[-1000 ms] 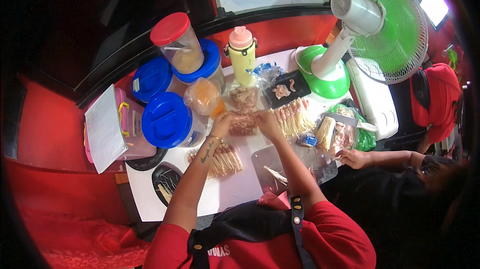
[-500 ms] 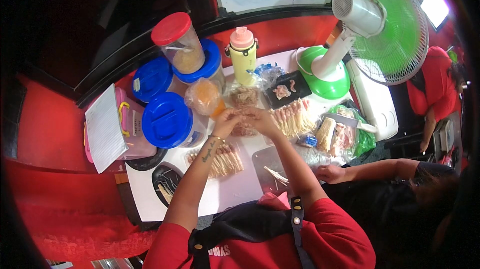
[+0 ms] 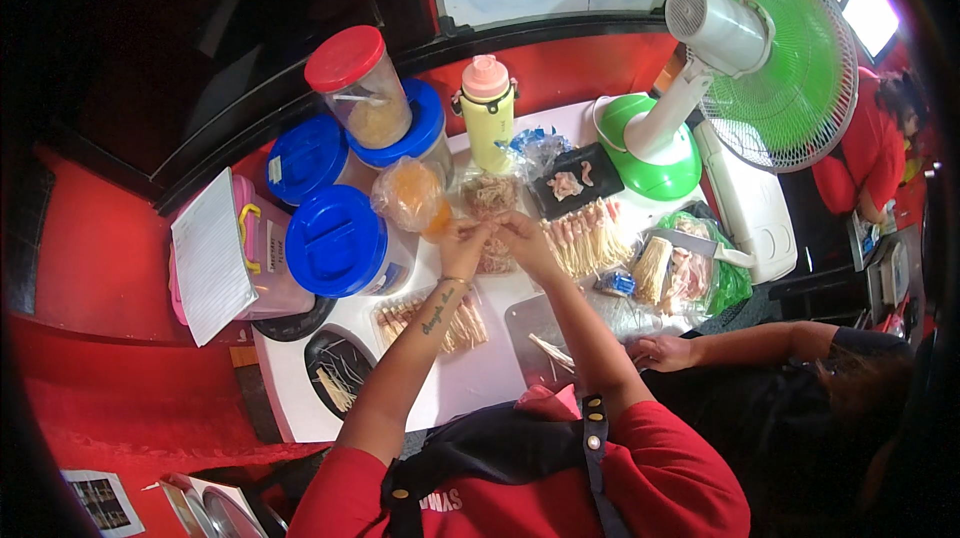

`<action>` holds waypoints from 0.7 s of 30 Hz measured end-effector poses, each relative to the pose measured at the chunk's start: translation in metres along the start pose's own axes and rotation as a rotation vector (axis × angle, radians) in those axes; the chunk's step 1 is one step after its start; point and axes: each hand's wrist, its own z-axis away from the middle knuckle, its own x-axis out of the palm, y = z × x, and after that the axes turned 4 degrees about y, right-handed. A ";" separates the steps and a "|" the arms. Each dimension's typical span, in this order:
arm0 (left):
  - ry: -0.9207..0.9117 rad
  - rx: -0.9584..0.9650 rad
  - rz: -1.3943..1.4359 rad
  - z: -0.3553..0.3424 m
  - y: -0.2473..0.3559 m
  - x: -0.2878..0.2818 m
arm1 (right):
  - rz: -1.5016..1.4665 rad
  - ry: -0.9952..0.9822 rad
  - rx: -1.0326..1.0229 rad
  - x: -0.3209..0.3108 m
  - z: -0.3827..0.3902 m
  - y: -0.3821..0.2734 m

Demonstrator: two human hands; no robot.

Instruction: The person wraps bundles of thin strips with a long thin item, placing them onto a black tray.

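My left hand and my right hand meet over the middle of the table, fingers pinched together at the tips. Whatever lies between them is too small to make out. Just beyond is a clear bag of pinkish-brown food; more of the same food shows below my fingers. An orange-topped bundle in clear plastic sits beside my left hand. Enoki bundles wrapped in meat lie in a row right of my right hand. Another wrapped row lies beside my left forearm.
A black tray with meat pieces, a yellow bottle and a green-based fan stand farther back. Blue-lidded tubs crowd the left. A knife rests over bagged food at right. Another person's hand is near the right edge.
My left hand and forearm have shifted slightly right. My hands stay together over the same place. The person in red at the far right has moved.
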 end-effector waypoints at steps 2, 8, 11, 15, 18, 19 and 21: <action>-0.116 -0.130 0.072 0.002 0.004 0.003 | -0.037 0.002 0.027 0.000 0.001 0.002; -0.144 -0.006 0.028 0.002 0.012 -0.003 | -0.043 0.007 0.014 -0.002 0.001 0.008; -0.173 -0.082 -0.038 0.004 0.018 -0.002 | -0.022 0.017 0.008 -0.005 0.002 0.010; -0.091 -0.072 -0.032 0.004 0.015 -0.007 | -0.046 0.042 0.033 -0.003 0.005 0.000; -0.047 -0.103 -0.101 0.002 0.013 -0.012 | -0.064 0.063 0.037 -0.003 0.007 -0.010; -0.047 -0.108 -0.160 0.002 0.012 -0.012 | -0.096 0.066 0.041 -0.004 0.007 -0.013; -0.034 -0.133 -0.087 0.002 0.009 -0.010 | -0.095 0.075 0.056 -0.012 0.005 -0.011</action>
